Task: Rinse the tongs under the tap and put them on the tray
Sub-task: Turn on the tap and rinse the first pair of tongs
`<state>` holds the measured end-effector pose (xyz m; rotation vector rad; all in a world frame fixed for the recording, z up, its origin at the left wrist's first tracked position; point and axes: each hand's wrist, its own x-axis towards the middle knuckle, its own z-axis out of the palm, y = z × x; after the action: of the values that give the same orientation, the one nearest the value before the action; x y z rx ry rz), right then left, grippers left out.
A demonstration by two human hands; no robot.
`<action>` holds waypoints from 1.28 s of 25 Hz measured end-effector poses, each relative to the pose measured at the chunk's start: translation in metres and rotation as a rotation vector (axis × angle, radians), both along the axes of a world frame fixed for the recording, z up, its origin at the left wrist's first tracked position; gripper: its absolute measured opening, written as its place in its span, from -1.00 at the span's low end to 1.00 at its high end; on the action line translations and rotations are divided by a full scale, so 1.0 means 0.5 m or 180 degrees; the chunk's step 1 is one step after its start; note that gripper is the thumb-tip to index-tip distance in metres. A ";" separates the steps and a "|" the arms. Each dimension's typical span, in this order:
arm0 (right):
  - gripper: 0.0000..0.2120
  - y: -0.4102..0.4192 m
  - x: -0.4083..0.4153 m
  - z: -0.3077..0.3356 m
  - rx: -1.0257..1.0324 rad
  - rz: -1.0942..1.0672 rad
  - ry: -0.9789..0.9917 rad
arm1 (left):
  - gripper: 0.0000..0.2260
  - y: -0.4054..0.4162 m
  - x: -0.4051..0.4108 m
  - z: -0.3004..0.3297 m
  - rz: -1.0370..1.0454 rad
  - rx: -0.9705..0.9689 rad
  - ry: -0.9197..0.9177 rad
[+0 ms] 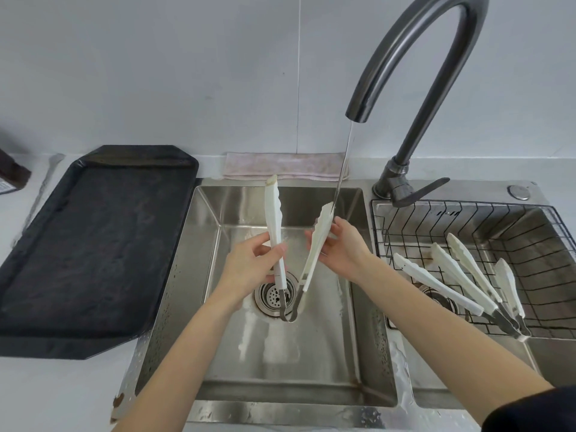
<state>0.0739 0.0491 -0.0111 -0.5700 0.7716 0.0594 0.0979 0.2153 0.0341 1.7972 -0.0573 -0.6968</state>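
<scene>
White tongs (274, 213) with a metal hinge are held spread in a V over the left sink basin (311, 353), tips up. My left hand (252, 266) grips the left arm. My right hand (343, 247) pinches the right arm, whose tip sits in the thin stream of water from the dark tap (405, 57). The black tray (93, 244) lies on the counter left of the sink with nothing on it.
Two more white tongs (461, 285) lie in a black wire basket (530, 244) in the right basin. A pinkish cloth (280, 166) lies behind the sink. A brown bottle (12, 173) stands at the far left edge.
</scene>
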 end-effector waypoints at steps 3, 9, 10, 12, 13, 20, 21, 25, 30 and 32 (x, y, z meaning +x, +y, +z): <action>-0.69 -0.013 -0.003 0.004 0.0089 -0.0206 0.0075 | -0.86 -0.007 -0.012 -0.006 0.0076 -0.0100 0.0218; -0.75 -0.028 0.003 0.032 -0.0162 0.0168 -0.0249 | -0.84 0.004 -0.020 -0.031 0.0199 -0.0054 0.0824; -0.76 -0.028 0.005 0.041 -0.0214 0.0227 -0.0303 | -0.83 0.007 -0.021 -0.032 0.0193 -0.0062 0.0879; -0.76 -0.028 0.014 0.061 -0.0194 0.0264 -0.0415 | -0.81 0.006 -0.022 -0.031 0.0163 -0.0090 0.0962; -0.74 -0.027 0.020 0.070 -0.0188 0.0271 -0.0449 | -0.81 0.004 -0.023 -0.029 0.0138 -0.0103 0.0992; -0.73 -0.039 0.051 0.114 -0.0399 -0.0110 -0.0295 | -0.84 -0.040 -0.016 -0.026 0.0138 -0.0415 0.0917; -0.77 -0.045 0.050 0.117 -0.0539 -0.0053 -0.0398 | -0.85 -0.044 -0.014 -0.026 0.0182 -0.0425 0.0830; -0.81 -0.066 0.034 0.124 -0.0812 -0.0022 -0.0714 | -0.74 -0.043 0.000 -0.030 0.0566 -0.0569 0.0454; -0.81 -0.061 0.031 0.126 -0.0751 0.0120 -0.0797 | -0.70 -0.020 0.019 -0.014 0.0803 -0.0505 -0.0286; -0.80 -0.052 0.035 0.129 -0.0755 0.0231 -0.0867 | -0.76 -0.009 0.025 -0.007 0.0881 -0.0454 -0.0543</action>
<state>0.0912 0.0230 0.0535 -0.8132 0.4951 -0.0434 0.1105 0.2107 0.0305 1.6824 0.0271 -0.3337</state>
